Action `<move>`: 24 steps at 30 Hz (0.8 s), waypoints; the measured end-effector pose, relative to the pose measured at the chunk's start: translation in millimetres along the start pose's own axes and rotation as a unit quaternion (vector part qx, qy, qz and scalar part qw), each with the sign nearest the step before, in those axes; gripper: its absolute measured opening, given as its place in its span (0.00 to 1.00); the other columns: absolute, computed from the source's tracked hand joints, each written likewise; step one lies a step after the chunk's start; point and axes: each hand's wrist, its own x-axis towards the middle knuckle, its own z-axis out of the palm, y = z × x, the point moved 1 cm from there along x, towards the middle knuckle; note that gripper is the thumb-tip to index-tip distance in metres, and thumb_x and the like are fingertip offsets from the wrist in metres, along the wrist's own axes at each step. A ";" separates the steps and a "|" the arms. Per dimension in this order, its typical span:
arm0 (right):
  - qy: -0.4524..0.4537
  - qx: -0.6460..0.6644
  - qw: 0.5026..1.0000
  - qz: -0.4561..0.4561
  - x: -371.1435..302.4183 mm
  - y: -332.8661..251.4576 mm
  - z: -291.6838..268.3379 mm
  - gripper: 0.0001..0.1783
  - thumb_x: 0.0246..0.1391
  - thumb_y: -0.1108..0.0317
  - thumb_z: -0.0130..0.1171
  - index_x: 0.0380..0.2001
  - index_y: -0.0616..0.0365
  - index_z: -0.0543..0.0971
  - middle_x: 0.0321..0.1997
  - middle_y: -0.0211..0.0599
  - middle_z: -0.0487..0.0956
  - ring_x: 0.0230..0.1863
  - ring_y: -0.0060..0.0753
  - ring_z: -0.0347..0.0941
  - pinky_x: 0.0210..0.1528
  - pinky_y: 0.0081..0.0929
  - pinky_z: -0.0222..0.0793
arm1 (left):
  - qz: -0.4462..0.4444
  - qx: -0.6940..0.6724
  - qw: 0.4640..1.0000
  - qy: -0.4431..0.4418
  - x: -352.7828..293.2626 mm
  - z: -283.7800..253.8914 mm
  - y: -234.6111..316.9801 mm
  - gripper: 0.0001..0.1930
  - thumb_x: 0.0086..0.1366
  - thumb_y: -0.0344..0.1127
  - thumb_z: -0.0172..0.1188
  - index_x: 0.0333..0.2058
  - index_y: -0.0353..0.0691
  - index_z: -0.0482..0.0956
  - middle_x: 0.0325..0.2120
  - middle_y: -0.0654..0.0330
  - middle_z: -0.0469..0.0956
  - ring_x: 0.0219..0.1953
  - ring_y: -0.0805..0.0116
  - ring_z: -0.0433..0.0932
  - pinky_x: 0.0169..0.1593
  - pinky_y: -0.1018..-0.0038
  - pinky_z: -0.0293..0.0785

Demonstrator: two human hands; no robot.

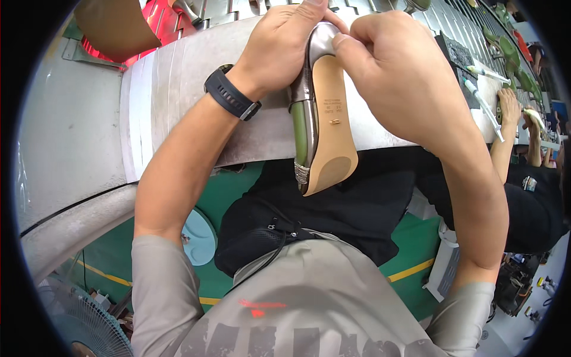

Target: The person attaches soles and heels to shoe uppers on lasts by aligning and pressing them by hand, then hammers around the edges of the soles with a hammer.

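A metallic grey-brown shoe (335, 122) is held with its tan sole toward me, heel end up and toe pointing down to my body. Green material, which looks like a shoe last, shows in its open side, and a sparkling band crosses near the toe. My left hand (275, 52), below a dark watch (232, 93), is closed around the heel end from the left. From the right, my right hand (392, 68) presses its thumb on the silvery heel. Its other fingers are curled and partly hidden.
The pale work ledge (178, 89) runs under my hands, with a slatted metal conveyor (238, 8) beyond. Red light glows beside a brown panel (116, 27). At right lie syringes (485, 110), green shoe lasts (508, 53) and a co-worker's hand (508, 107). A fan (89, 327) stands lower left.
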 end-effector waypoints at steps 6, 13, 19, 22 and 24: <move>0.137 -0.050 0.987 -0.073 -14.7 -0.1 20.9 0.14 0.60 0.68 0.60 0.25 0.69 0.76 0.14 0.49 0.69 0.15 0.49 0.64 0.23 0.40 0.62 | -0.062 0.086 0.993 0.055 -5.4 15.0 14.1 0.25 0.80 0.49 0.50 0.37 0.30 0.84 0.24 0.63 0.81 0.27 0.77 0.76 0.34 0.76 0.73; 0.085 0.023 0.994 -0.064 -15.6 17.2 13.9 0.15 0.56 0.63 0.68 0.27 0.64 0.78 0.15 0.33 0.69 0.17 0.23 0.67 0.24 0.28 0.63 | 0.030 0.155 0.987 0.038 -0.9 6.9 18.5 0.17 0.74 0.40 0.57 0.35 0.29 0.84 0.25 0.63 0.81 0.29 0.78 0.75 0.35 0.76 0.73; -0.050 0.258 0.953 0.153 -29.8 39.9 32.1 0.25 0.55 0.49 0.73 0.31 0.64 0.81 0.22 0.27 0.76 0.26 0.19 0.70 0.28 0.27 0.67 | 0.045 0.147 0.987 0.052 -3.8 8.5 16.9 0.18 0.73 0.41 0.59 0.36 0.28 0.84 0.27 0.58 0.83 0.32 0.74 0.77 0.38 0.73 0.74; -0.039 0.294 0.949 0.111 -23.3 39.0 43.9 0.26 0.56 0.47 0.73 0.29 0.64 0.82 0.23 0.28 0.78 0.26 0.17 0.70 0.28 0.25 0.67 | 0.025 0.171 0.984 0.052 -1.5 9.5 20.5 0.18 0.72 0.41 0.59 0.36 0.28 0.84 0.26 0.55 0.83 0.30 0.73 0.78 0.37 0.72 0.74; -0.034 0.312 0.944 0.097 -21.7 37.4 43.2 0.25 0.57 0.48 0.73 0.29 0.64 0.82 0.23 0.29 0.78 0.26 0.16 0.70 0.28 0.24 0.67 | 0.022 0.187 0.981 0.052 -2.0 11.4 22.7 0.17 0.72 0.41 0.59 0.36 0.28 0.84 0.26 0.55 0.83 0.30 0.73 0.78 0.36 0.71 0.74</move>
